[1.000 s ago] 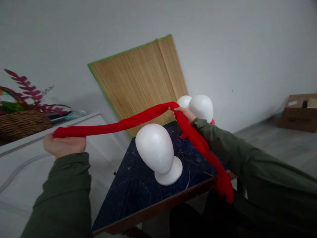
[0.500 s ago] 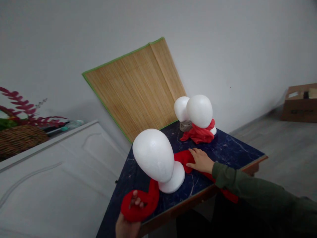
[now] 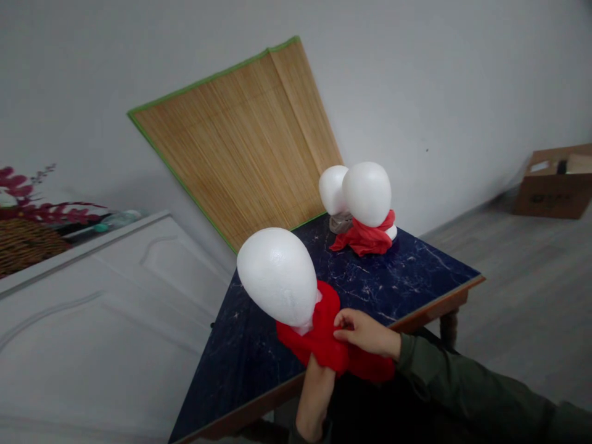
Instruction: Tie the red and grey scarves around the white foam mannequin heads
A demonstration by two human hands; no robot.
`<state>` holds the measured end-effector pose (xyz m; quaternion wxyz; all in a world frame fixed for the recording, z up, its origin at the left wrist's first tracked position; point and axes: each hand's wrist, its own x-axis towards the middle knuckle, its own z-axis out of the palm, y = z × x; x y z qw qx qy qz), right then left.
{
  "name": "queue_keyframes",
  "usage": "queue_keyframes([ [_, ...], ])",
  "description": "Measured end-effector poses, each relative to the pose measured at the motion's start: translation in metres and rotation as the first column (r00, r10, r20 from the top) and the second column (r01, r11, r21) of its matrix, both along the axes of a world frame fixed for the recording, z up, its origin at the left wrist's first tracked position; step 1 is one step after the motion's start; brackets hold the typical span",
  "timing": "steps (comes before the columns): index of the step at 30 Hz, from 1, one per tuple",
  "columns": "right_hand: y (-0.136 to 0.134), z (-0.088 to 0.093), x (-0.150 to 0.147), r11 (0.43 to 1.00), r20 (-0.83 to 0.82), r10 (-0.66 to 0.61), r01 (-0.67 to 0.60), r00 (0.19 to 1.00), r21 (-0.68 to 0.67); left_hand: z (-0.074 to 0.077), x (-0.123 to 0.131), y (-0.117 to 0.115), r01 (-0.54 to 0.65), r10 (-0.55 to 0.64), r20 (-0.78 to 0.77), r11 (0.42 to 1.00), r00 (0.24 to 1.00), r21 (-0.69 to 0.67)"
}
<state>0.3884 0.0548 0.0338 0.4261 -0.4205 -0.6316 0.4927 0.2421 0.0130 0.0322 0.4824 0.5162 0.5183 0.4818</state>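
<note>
A red scarf (image 3: 327,308) lies around the neck of the nearest white foam head (image 3: 277,274), which stands tilted in the view near the front edge of a dark blue, marbled surface (image 3: 250,357). The scarf covers the base of this head, and part of it extends past the edge, below the person's right hand (image 3: 365,332). That hand's fingers are bent, their tips against the scarf beside the neck; whether they pinch the cloth cannot be told. The left hand (image 3: 320,374) reaches up from below into the scarf's folds, which hide its fingers, so their state cannot be told. Farther back, two more foam heads (image 3: 367,192) stand close together, one with a red cloth (image 3: 367,239) about its neck, the other with a greyish cloth (image 3: 340,223) at its base. Behind them a green-edged bamboo mat (image 3: 231,142) rests against the wall (image 3: 439,80).
</note>
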Motion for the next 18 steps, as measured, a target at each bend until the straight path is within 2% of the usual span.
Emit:
queue_keyframes([
  [2, -0.008, 0.002, -0.006, 0.99, -0.131, 0.13, -0.136, 0.983, -0.039, -0.001, 0.008, 0.005, 0.037, -0.037, -0.01, 0.999, 0.999, 0.036],
  [4, -0.014, 0.007, -0.005, 0.984, -0.172, 0.179, -0.179, 0.969, 0.015, -0.003, 0.012, 0.009, 0.026, -0.027, 0.007, 0.998, 1.0, 0.058],
  [7, -0.021, 0.012, 0.003, 0.955, -0.029, 0.221, -0.211, 0.975, 0.211, -0.007, 0.011, 0.011, -0.026, 0.024, 0.047, 0.998, 0.999, 0.054],
  [10, -0.021, 0.013, 0.006, 0.935, 0.14, 0.098, -0.139, 0.985, 0.327, -0.009, 0.007, 0.013, -0.023, 0.022, 0.012, 0.998, 1.0, 0.053],
  [13, -0.01, 0.012, 0.01, 0.952, 0.165, -0.067, 0.013, 0.984, 0.305, -0.005, -0.002, 0.016, -0.012, 0.013, -0.011, 0.999, 1.0, 0.047],
  [15, 0.003, 0.012, 0.017, 0.944, 0.183, -0.137, 0.072, 0.973, 0.323, 0.001, -0.013, 0.018, -0.046, 0.044, 0.083, 0.999, 0.996, 0.026],
  [18, 0.029, 0.015, 0.034, 0.901, 0.215, -0.291, 0.191, 0.932, 0.389, 0.013, -0.038, 0.021, -0.122, 0.12, 0.282, 0.992, 0.952, -0.012],
])
